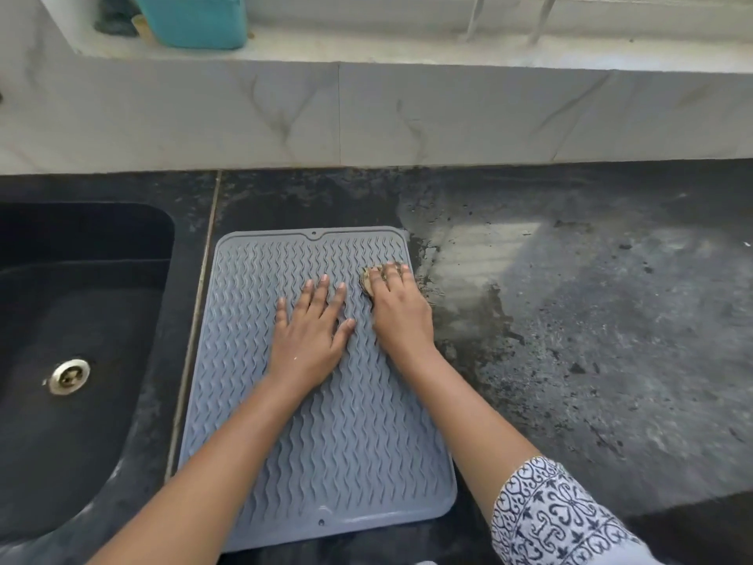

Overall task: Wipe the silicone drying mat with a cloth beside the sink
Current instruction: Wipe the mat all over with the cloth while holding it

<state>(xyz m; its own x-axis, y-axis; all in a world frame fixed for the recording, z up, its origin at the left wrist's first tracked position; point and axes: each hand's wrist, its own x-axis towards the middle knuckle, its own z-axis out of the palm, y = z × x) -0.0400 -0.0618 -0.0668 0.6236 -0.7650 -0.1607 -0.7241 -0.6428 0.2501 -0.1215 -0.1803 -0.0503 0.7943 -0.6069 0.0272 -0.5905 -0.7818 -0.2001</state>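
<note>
A grey silicone drying mat (252, 320) with wavy ridges lies flat on the dark counter, just right of the sink. My left hand (311, 328) rests palm down on the middle of the mat, fingers spread, holding nothing. My right hand (397, 307) presses a small brownish cloth (366, 279) against the mat near its far right corner. Most of the cloth is hidden under my fingers.
A black sink (73, 320) with a metal drain (68, 376) sits to the left. The dark counter (591, 320) to the right is wet and speckled. A marble backsplash (366, 116) runs behind, with a teal container (195, 18) on the ledge above.
</note>
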